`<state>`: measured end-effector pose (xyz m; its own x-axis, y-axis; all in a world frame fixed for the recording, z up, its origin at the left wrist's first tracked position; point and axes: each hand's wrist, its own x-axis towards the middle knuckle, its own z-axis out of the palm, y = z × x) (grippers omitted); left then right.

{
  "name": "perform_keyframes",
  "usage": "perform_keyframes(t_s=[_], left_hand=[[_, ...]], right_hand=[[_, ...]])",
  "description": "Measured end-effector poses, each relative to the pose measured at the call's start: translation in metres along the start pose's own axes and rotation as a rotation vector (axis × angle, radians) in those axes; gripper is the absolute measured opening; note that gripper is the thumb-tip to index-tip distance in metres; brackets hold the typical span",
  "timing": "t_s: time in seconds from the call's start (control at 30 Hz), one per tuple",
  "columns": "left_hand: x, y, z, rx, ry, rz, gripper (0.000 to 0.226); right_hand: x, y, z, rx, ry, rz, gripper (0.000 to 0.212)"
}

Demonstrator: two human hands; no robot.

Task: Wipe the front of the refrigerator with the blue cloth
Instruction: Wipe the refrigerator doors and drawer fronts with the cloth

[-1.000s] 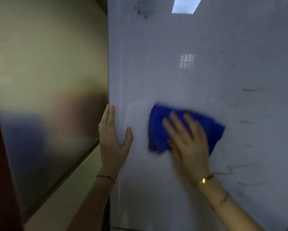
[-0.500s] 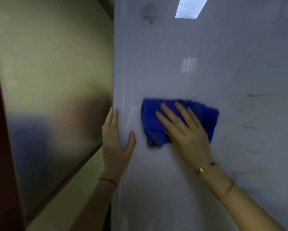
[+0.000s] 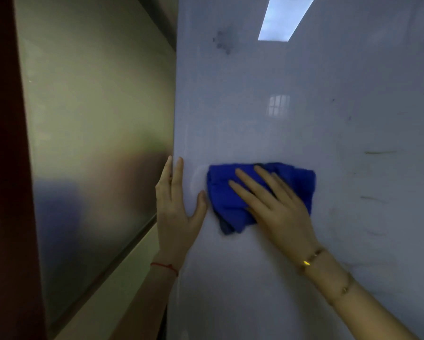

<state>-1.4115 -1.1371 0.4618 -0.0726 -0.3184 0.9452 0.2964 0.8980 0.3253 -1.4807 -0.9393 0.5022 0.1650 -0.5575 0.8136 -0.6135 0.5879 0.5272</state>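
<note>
A: Where do we have the blue cloth just now?

B: Flat against the refrigerator front, near its left edge and roughly at mid-height of the part we can see. Our right hand lies spread over it, fingers long and slightly fanned, palm pressing the cloth to the door rather than gripping it.

A: And the left hand?

B: Open too, holding nothing. Its fingers reach along the door's left edge and the thumb rests on the front, just beside the cloth's left side. We judge it is bracing us.

A: How will the cloth handle?

B: It looks soft and light, bunched into loose folds, with one corner hanging below the palm. We think it will slide easily on such a glossy panel, so pressure from a flat palm at the cloth's middle should carry it better than a pinch at one corner. Pinched, it would likely trail and fold under.

A: What is left to wipe?

B: Plenty, by our reckoning. There is a dark smudge high up near the top edge, and thin dark streaks toward the right side, well apart from the cloth. The door itself seems stiff and smooth; we see no handle here. A brushed metal panel stands to the left of the refrigerator.
</note>
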Motion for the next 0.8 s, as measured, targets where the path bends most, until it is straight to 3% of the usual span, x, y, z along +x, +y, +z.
perform_keyframes(t_s=[0.07,0.23,0.3,0.4,0.47,0.53,0.7,0.8], left_hand=[[0.002,0.002,0.001,-0.007,0.012,0.004,0.071],[0.008,0.007,0.004,0.002,0.043,0.004,0.069],[0.010,0.006,0.004,0.007,0.036,0.010,0.070],[0.012,0.001,0.002,0.027,0.013,0.029,0.071],[0.011,-0.001,0.003,0.026,0.012,0.035,0.070],[0.011,0.001,0.004,0.015,0.032,0.035,0.069],[0.011,0.000,0.005,0.015,0.036,0.048,0.069],[0.010,-0.002,0.005,0.013,0.032,0.038,0.070]], right_hand=[[0.003,0.027,-0.012,-0.035,0.034,0.060,0.046],[0.100,0.070,-0.029,-0.004,0.270,0.499,0.042],[0.104,0.048,-0.016,-0.024,0.267,0.417,0.042],[0.047,0.007,0.002,-0.019,0.090,0.109,0.047],[0.015,0.010,-0.004,-0.028,0.011,0.027,0.045],[0.021,0.038,-0.015,-0.062,0.069,0.098,0.044],[0.105,0.074,-0.027,-0.023,0.283,0.508,0.042],[0.085,0.035,-0.004,-0.018,0.210,0.265,0.043]])
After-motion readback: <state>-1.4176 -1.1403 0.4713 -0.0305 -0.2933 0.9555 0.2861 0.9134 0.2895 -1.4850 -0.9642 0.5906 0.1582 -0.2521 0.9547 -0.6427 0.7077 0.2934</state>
